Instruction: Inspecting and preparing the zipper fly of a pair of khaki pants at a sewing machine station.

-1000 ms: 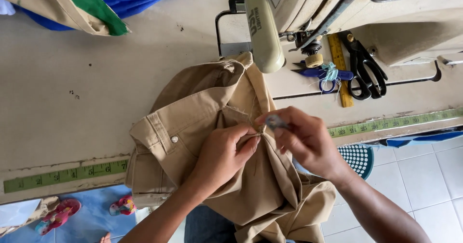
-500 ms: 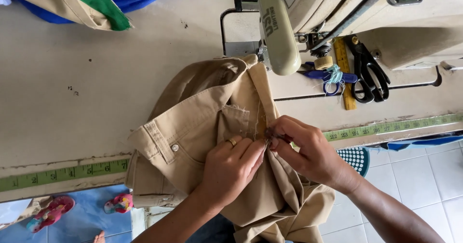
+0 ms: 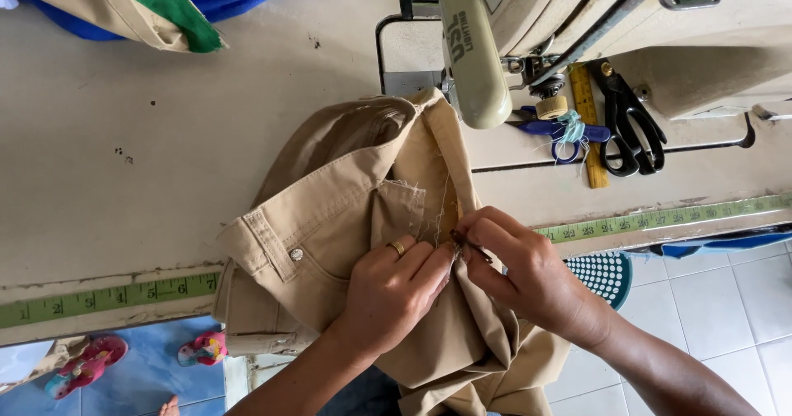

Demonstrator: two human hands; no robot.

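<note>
- Left hand presses the khaki trousers flat on the tabletop, near its front edge; fingers closed on the fabric beside the seam.
- Right hand: fingers pinched narrow on a small dark tool, prob. a seam ripper, its tip at the frayed seam.
- To do well, I think: keep cloth tight w/ left hand, lift only one stitch, tip away from the fabric.
- Count: 1 trousers, 1 sewing machine, 1 black scissors, 2 green tape measures along the tabletop edge, 1 yellow ruler.
</note>
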